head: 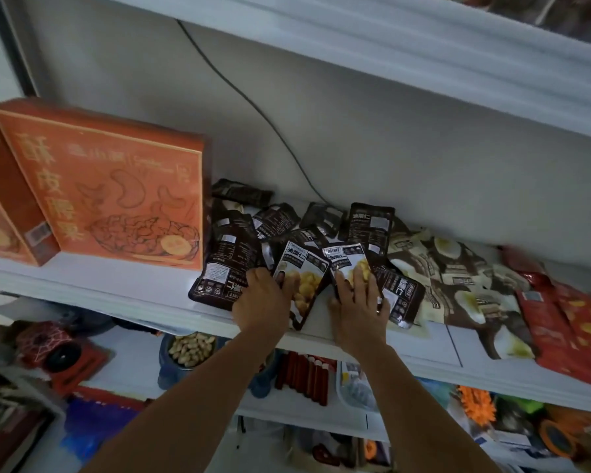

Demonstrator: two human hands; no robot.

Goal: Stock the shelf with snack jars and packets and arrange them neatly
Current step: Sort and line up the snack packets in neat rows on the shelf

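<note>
A white shelf (144,288) runs across the view, with a bare strip along its front at the left. Two orange boxes (116,192) stand upright on it at the left, side by side. Just beside them lies a loose heap of dark packets (229,264), overlapping, one jutting past the front edge. Cream packets (451,278) lie overlapped next to the heap, then red packets (560,322) at the far right, overhanging the edge. A cable (253,107) drops down the back wall behind the heap

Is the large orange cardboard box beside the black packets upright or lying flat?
Upright: the large orange cardboard box stands on edge on the white shelf, printed face forward.
</note>
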